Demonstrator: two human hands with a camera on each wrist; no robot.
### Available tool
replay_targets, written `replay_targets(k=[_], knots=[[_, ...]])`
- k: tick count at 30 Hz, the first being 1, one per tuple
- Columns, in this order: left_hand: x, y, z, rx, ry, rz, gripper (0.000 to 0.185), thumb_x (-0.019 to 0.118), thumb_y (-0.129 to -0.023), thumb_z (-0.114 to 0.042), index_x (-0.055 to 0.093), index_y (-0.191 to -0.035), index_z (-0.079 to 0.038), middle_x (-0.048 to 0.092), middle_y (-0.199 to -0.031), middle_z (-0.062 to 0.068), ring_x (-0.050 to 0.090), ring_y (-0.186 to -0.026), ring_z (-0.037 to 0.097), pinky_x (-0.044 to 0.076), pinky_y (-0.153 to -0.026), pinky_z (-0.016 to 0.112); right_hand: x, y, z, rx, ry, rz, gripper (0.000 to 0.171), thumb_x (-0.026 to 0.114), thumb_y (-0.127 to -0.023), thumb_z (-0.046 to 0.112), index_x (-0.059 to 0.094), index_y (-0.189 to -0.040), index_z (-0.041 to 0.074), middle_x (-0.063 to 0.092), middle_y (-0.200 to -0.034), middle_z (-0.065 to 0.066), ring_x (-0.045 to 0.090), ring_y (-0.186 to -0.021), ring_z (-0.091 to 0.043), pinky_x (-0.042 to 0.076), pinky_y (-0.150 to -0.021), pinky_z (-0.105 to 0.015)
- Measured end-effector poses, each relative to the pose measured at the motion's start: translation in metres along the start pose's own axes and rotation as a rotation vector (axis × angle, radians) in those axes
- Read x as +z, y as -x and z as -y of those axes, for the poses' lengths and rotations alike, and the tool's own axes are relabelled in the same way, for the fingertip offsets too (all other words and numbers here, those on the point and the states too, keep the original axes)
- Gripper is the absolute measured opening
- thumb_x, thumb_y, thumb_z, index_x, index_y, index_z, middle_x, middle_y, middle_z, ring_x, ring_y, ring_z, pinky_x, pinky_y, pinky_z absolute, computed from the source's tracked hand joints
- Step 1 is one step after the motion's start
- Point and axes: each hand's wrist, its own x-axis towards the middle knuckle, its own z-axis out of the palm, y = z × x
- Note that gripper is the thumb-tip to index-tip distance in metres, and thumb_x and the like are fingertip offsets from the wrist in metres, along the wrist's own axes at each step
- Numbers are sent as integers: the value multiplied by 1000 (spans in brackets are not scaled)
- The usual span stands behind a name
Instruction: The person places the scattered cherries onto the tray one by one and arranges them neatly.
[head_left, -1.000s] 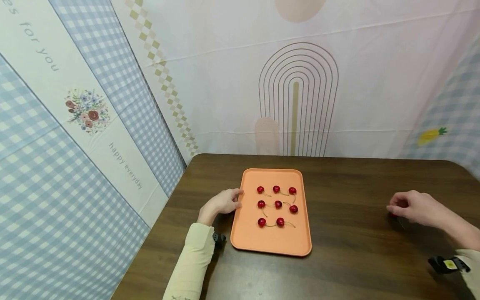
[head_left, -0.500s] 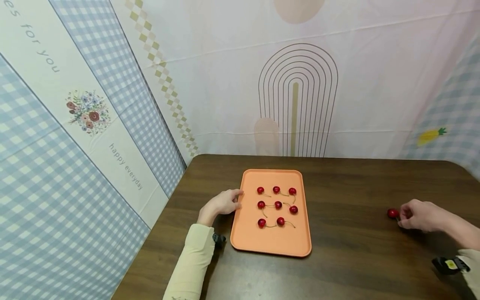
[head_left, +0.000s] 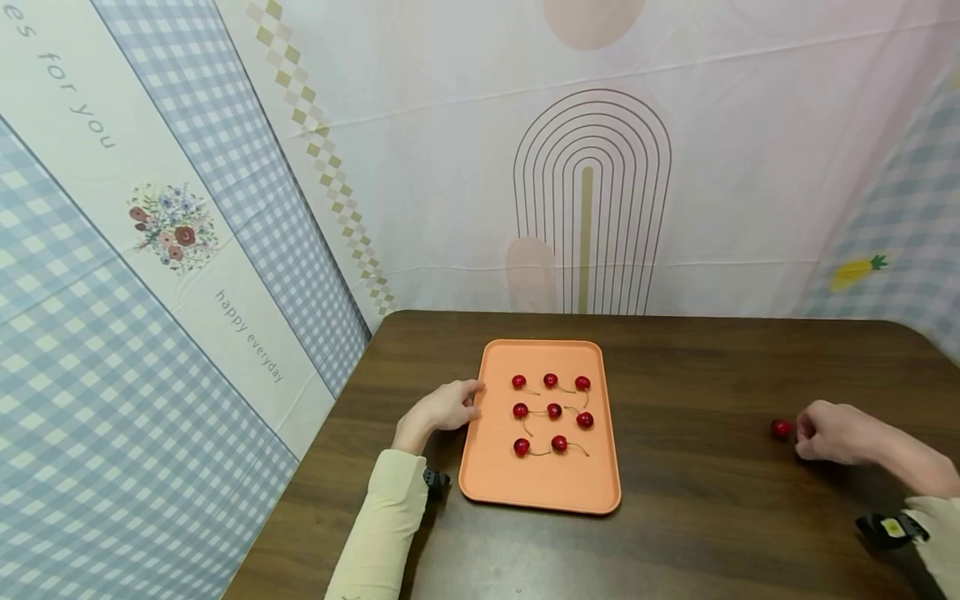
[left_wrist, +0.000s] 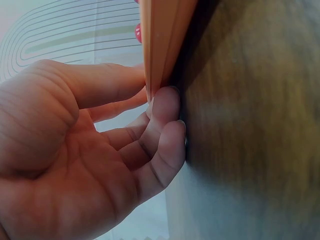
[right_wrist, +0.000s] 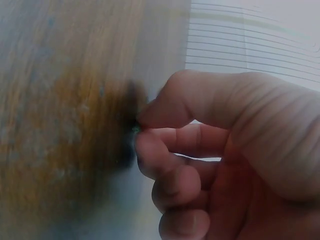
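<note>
Cherries in rows of three, three and two sit on the orange tray (head_left: 540, 483) as we work at a dark wood-grain table (head_left: 697, 517). At left, our left hand (head_left: 442, 408) rests against the tray's left rim, fingers loosely curled, fingertips (left_wrist: 167, 102) touching its thin edge in the wrist view; it steadies rather than grips. The tray looks like smooth, matte plastic, flat with rounded corners and a low lip. The eight cherries (head_left: 553, 410) on it are glossy, round and dark red, each trailing a thin stem.

Far to the right, well apart from the tray, a lone cherry (head_left: 781, 428) lies on the table just beside our right hand (head_left: 836, 433). Thumb and forefinger (right_wrist: 165, 107) pinch together at what seems to be its stem, though the blurred wrist view leaves the contact unclear. We judge the fruit light, slick-skinned and easily bruised; the stem, thin but pliant, offers the safest hold.
</note>
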Motion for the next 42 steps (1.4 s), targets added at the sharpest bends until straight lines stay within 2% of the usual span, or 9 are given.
replay_targets(k=[4,11,16,22,42], knots=[[1,0,1,8,-5,-7,51,59,-96,-12,48,-145,-7,54,-81,5,47,-65,15,38,-60,26,1,0,3,-8,18,-29,17,66,-84,14,54,-71,13,48,-65,3,42,-57,-9,32,-55,-26],[0,1,2,7,4,-6,50,59,-95,-11,49,-143,-6,54,-81,6,48,-66,16,38,-60,26,0,-1,15,-53,49,-139,18,66,-84,16,51,-74,14,45,-66,4,38,-56,-6,30,-55,-25],[-3,2,1,26,1,1,49,58,-95,-11,48,-143,-4,54,-79,4,48,-64,15,39,-59,26,0,0,28,-91,52,-233,16,66,-83,14,52,-76,15,45,-67,5,36,-56,-4,28,-54,-24],[-1,-1,2,10,-4,-4,50,58,-96,-12,48,-145,-7,55,-81,5,48,-66,15,39,-61,26,-1,2,45,-149,37,-325,15,64,-83,8,53,-77,17,46,-69,6,35,-57,0,28,-55,-23],[0,-1,2,6,2,-1,50,59,-96,-13,48,-144,-8,55,-83,5,49,-69,16,39,-63,27,-2,-12,108,-232,-11,-422,9,66,-82,6,58,-81,11,51,-72,5,40,-61,-1,33,-55,-23]])
